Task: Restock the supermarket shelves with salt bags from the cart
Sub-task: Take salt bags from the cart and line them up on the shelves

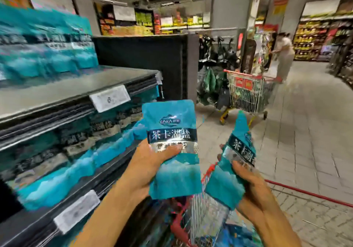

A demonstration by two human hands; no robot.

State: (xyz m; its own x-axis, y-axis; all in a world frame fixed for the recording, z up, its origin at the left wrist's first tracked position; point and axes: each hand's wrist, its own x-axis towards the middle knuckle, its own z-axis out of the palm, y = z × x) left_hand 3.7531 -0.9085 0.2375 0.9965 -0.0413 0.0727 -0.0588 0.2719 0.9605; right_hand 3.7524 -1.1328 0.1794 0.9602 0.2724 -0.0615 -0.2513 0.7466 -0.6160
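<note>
My left hand (150, 162) grasps a salt bag (172, 147) upright, long axis vertical, label facing me, just right of the shelf (63, 93). My right hand (252, 185) grasps a second bag (233, 162), top tilted away, above the cart (202, 204).

Both forearms reach forward; left hand (149, 162) and right hand (252, 185) each grip a salt bag upright

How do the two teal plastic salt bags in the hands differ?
The left-hand teal plastic salt bag faces the camera upright; the right-hand teal plastic salt bag is turned edge-on and tilted. The left hand holds its bag mid-height; the right hand grips its bag lower down. Both share the same print.
</note>
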